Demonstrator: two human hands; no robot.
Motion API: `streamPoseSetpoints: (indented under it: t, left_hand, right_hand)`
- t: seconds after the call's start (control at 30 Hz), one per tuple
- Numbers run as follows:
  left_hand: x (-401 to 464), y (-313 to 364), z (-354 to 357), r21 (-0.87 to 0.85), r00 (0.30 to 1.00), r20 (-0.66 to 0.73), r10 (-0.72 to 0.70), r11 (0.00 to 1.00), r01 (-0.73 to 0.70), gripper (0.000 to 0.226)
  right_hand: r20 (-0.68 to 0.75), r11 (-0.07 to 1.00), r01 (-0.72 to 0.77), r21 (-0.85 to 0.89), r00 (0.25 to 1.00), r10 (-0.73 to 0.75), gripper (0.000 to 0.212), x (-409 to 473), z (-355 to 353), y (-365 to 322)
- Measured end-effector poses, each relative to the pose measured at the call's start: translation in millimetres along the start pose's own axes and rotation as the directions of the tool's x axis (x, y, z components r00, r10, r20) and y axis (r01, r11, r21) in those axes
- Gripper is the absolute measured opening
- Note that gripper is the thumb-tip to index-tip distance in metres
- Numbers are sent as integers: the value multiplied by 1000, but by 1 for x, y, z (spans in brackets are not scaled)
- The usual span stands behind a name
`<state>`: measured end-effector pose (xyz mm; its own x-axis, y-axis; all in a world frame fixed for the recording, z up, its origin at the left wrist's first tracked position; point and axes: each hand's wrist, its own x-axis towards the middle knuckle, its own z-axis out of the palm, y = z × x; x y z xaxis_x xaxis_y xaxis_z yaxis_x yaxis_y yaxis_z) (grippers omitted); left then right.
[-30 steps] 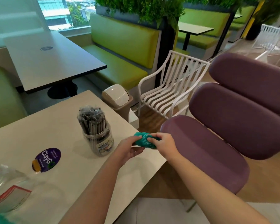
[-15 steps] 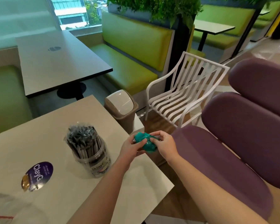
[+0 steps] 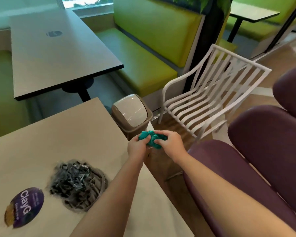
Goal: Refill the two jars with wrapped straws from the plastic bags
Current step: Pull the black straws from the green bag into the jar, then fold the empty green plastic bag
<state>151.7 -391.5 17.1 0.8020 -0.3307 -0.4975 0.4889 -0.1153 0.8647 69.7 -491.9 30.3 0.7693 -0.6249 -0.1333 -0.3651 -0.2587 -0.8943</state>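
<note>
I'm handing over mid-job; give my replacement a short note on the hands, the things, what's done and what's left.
Left hand and right hand both grip a crumpled teal wad, held off the table corner, just short of the swing-lid bin.
One jar on the table is packed with wrapped straws.
Second jar and bags: out of view.
Left: probably bin the wad, then check the second jar.

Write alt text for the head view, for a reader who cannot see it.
Both hands, left hand and right hand, grip a crumpled teal wrapper beyond the table corner, near a swing-lid bin. A jar packed with wrapped straws stands on the table.
</note>
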Motion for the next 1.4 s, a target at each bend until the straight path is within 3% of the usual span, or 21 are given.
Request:
streamPoseSetpoints:
  t: [0.2,0.37,0.57,0.67,0.8,1.0,1.17,1.4]
  left_hand:
    - [46,5,17,41,998,-62,13,999,-11,41]
    - [86,9,28,71,984,-169,52,997,-40,37]
    - [151,13,25,294,896,-415,160,955,-34,33]
    - [176,17,21,445,852,-477,216,895,22,44]
    - [198,11,19,540,832,-497,246,839,75,61]
    - [208,3,18,597,784,-541,304,796,104,53]
    - [208,3,15,580,794,-542,276,807,115,54]
    - [189,6,11,607,823,-510,252,783,137,48]
  right_hand:
    - [7,996,65,-56,998,-65,21,59,3,4]
    - [113,988,103,-114,989,-90,20,116,10,7]
    - [239,947,206,-246,960,-147,21,186,26,19]
    - [279,925,260,-278,943,-181,22,215,40,27]
    - [353,889,333,-315,910,-215,22,240,59,37]
    - [427,814,384,-436,884,-189,18,262,84,51]
    - [509,854,324,-408,857,-82,36,264,96,51]
    - [506,839,352,-414,856,-109,29,244,85,43]
